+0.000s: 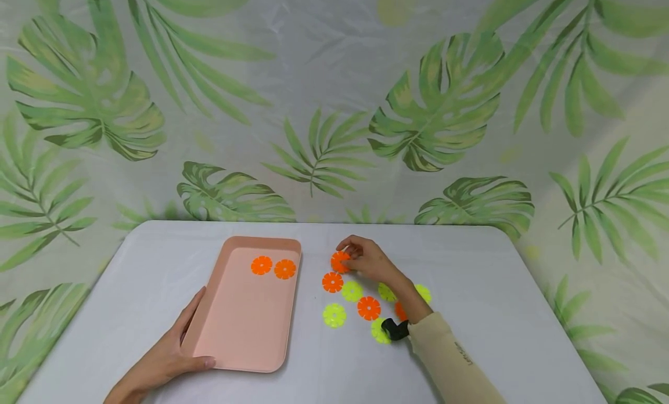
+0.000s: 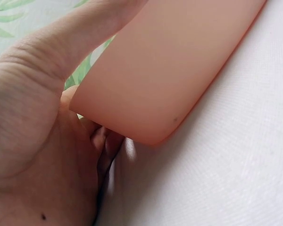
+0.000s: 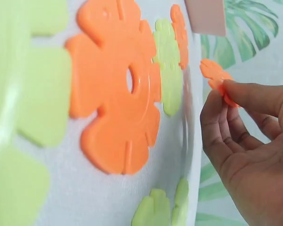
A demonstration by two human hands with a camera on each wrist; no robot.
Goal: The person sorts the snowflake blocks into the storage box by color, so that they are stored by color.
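Observation:
My right hand (image 1: 371, 261) pinches an orange notched plastic disc (image 3: 212, 71) between thumb and fingertips, held up off the table in the right wrist view. Beneath and around that arm lie several more flat discs, among them an orange disc (image 1: 369, 308) and a yellow-green disc (image 1: 334, 315). On the left, a pink rectangular tray (image 1: 240, 323) holds two orange discs (image 1: 261, 265) near its far right corner. My left hand (image 1: 169, 349) grips the tray's near left corner, thumb along the near rim; its fingers are partly hidden behind the wall.
The white-covered table (image 1: 470, 276) ends at a far edge against a hanging cloth (image 1: 324, 61) printed with green leaves. A black strap piece (image 1: 395, 329) sits at the right wrist, over a yellow-green disc. The right forearm hides parts of some discs.

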